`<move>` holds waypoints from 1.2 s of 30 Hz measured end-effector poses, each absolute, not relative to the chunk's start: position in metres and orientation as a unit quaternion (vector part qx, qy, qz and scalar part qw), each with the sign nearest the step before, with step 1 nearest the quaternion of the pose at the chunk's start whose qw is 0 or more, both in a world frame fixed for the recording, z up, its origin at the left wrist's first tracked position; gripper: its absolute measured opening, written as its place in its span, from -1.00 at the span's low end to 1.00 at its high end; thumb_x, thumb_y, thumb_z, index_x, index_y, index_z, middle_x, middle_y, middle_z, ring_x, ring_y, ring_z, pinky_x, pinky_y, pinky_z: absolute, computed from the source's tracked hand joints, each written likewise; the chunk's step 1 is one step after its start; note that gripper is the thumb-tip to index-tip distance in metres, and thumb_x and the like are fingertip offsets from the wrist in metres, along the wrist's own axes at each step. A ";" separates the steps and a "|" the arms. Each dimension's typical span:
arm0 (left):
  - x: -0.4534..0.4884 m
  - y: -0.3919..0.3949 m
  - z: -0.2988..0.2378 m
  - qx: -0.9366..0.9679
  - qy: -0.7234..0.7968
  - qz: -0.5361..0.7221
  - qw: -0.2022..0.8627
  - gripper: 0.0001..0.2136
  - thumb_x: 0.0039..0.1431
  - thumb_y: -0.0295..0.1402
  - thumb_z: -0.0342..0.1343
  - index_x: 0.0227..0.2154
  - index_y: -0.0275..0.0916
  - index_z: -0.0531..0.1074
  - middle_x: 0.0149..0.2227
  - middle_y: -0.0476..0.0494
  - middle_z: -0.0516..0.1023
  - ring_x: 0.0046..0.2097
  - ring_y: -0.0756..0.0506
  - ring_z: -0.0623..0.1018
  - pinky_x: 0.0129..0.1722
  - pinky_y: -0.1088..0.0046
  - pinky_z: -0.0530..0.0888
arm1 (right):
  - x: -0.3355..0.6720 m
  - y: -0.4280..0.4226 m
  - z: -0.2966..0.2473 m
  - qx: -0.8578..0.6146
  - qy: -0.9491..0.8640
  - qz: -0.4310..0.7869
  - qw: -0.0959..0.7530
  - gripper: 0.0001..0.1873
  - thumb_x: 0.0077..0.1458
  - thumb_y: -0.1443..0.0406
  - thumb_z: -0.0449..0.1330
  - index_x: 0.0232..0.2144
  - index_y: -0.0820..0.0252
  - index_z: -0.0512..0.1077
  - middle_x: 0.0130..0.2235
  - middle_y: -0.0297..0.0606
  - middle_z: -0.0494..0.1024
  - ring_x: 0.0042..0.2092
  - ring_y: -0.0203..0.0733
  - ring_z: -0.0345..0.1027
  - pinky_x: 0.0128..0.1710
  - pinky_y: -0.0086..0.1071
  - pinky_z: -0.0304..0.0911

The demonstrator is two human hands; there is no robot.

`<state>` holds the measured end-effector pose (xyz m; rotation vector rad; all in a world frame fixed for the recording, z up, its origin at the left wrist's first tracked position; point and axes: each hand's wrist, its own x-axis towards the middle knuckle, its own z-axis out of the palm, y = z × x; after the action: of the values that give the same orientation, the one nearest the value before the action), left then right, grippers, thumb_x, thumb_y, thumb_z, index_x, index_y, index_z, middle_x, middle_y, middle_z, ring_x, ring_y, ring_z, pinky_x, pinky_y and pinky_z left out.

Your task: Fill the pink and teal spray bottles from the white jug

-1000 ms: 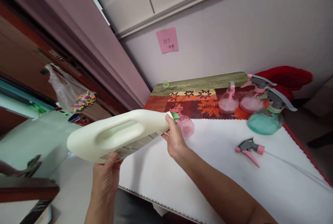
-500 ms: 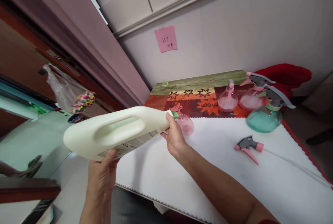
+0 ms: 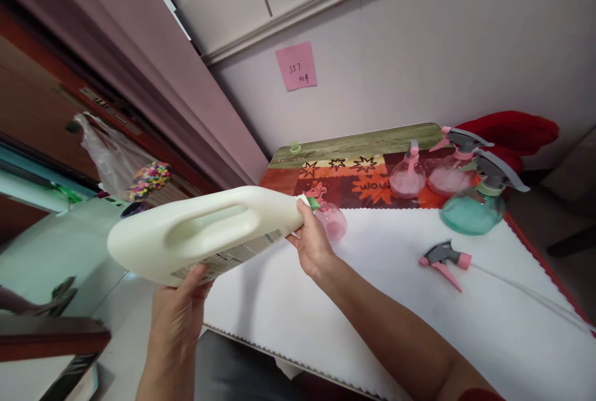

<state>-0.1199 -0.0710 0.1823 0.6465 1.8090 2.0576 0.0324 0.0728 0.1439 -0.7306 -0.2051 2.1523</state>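
Note:
A large cream-white detergent jug (image 3: 251, 205) lies tilted on its side in the air, its neck toward the right. My left hand (image 3: 189, 292) is wrapped under its body, by the printed label. My right hand (image 3: 313, 241) grips the neck. At the jug's mouth a green spout (image 3: 313, 203) meets the opening of a small pink spray bottle (image 3: 333, 223) without its head, standing on the table. Whether liquid is flowing I cannot tell. To the right, a detached grey and pink spray head (image 3: 444, 259) lies with its long clear tube.
Two pink spray bottles (image 3: 408, 179) (image 3: 451, 176) with heads stand at the back right, beside a teal one (image 3: 474, 211). The white table cover (image 3: 363, 301) has a scalloped edge. Behind lies a colourful mat (image 3: 344, 184); a red cloth (image 3: 516, 134) is behind the bottles.
The jug's base end has shifted slightly left and up, together with my left hand. My right hand stays at the neck by the pink bottle.

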 end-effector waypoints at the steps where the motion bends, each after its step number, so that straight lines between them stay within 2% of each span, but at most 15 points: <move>1: -0.120 -0.071 0.183 0.225 0.636 0.721 0.161 -0.49 -0.34 -0.35 0.53 -0.18 -0.13 0.62 -0.22 -0.07 0.70 -0.20 -0.13 0.62 -0.27 0.40 0.64 | 0.032 0.073 0.144 -0.290 -0.082 0.857 0.417 -0.63 0.10 0.07 0.25 -0.10 0.10 0.52 -0.03 -0.27 0.64 -0.07 -0.17 0.48 -0.17 -0.35 0.40; 9: -0.117 -0.072 0.186 0.222 0.637 0.721 0.162 -0.51 -0.35 -0.35 0.54 -0.22 -0.15 0.62 -0.33 -0.03 0.69 -0.30 -0.10 0.61 -0.34 0.45 0.62 | 0.033 0.072 0.145 -0.282 -0.083 0.860 0.416 -0.64 0.10 0.08 0.25 -0.10 0.10 0.52 -0.03 -0.27 0.64 -0.06 -0.17 0.48 -0.14 -0.34 0.40; 14: -0.117 -0.071 0.188 0.223 0.638 0.720 0.157 -0.52 -0.36 -0.34 0.54 -0.24 -0.15 0.62 -0.33 -0.03 0.69 -0.31 -0.10 0.61 -0.35 0.44 0.61 | 0.034 0.072 0.147 -0.281 -0.082 0.861 0.417 -0.65 0.10 0.07 0.26 -0.11 0.09 0.53 -0.01 -0.27 0.64 -0.02 -0.16 0.48 -0.13 -0.33 0.41; 20: -0.119 -0.074 0.192 0.229 0.645 0.713 0.152 -0.51 -0.35 -0.32 0.53 -0.22 -0.15 0.61 -0.32 -0.06 0.69 -0.20 -0.18 0.64 -0.28 0.39 0.62 | 0.034 0.072 0.147 -0.274 -0.081 0.863 0.417 -0.63 0.10 0.06 0.25 -0.07 0.06 0.52 0.01 -0.28 0.64 0.03 -0.14 0.46 -0.13 -0.34 0.42; 25: -0.120 -0.074 0.192 0.226 0.646 0.713 0.152 -0.52 -0.36 -0.32 0.53 -0.24 -0.14 0.61 -0.37 -0.01 0.67 -0.23 -0.14 0.63 -0.31 0.44 0.61 | 0.034 0.071 0.147 -0.276 -0.086 0.864 0.413 -0.61 0.12 0.05 0.24 -0.07 0.09 0.51 0.02 -0.26 0.63 0.04 -0.13 0.45 -0.12 -0.32 0.42; 32: -0.114 -0.069 0.198 0.218 0.651 0.712 0.146 -0.53 -0.40 -0.32 0.54 -0.28 -0.16 0.62 -0.32 -0.02 0.68 -0.24 -0.12 0.61 -0.35 0.48 0.60 | 0.037 0.071 0.152 -0.266 -0.084 0.865 0.416 -0.64 0.12 0.05 0.24 -0.09 0.08 0.51 0.01 -0.26 0.63 0.06 -0.13 0.46 -0.10 -0.31 0.42; 36: -0.112 -0.068 0.201 0.226 0.645 0.714 0.153 -0.47 -0.39 -0.35 0.53 -0.20 -0.12 0.62 -0.31 0.00 0.68 -0.30 -0.08 0.60 -0.38 0.50 0.60 | 0.036 0.073 0.151 -0.274 -0.080 0.864 0.415 -0.66 0.10 0.05 0.25 -0.13 0.06 0.53 -0.01 -0.27 0.64 0.05 -0.13 0.46 -0.12 -0.31 0.43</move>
<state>-0.1120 -0.0684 0.2012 0.6486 1.8496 2.0480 0.0365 0.0725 0.1515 -0.6884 -0.2003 2.1704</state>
